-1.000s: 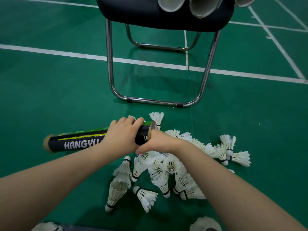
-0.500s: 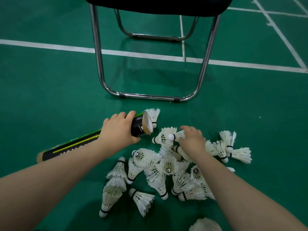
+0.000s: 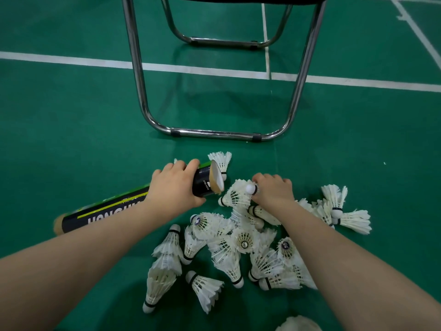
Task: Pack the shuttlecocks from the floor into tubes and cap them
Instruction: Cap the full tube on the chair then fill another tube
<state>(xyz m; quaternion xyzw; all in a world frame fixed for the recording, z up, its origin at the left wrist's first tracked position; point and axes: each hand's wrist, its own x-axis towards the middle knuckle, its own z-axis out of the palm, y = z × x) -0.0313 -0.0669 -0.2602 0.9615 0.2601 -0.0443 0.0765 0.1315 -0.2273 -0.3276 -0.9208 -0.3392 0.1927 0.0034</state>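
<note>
Centre frame, a white feather shuttlecock (image 3: 248,191) is pinched at its cork by the right hand (image 3: 274,191), just right of the open mouth of a black shuttlecock tube (image 3: 205,185). The left hand (image 3: 175,189) is wrapped around the tube near that mouth, tube slanting to the lower left. Below lies a loose pile of shuttlecocks (image 3: 238,244) on the green court floor (image 3: 71,127). A folding chair's metal frame (image 3: 214,133) stands above. To load well, probably lead with the cork and line it up with the mouth.
</note>
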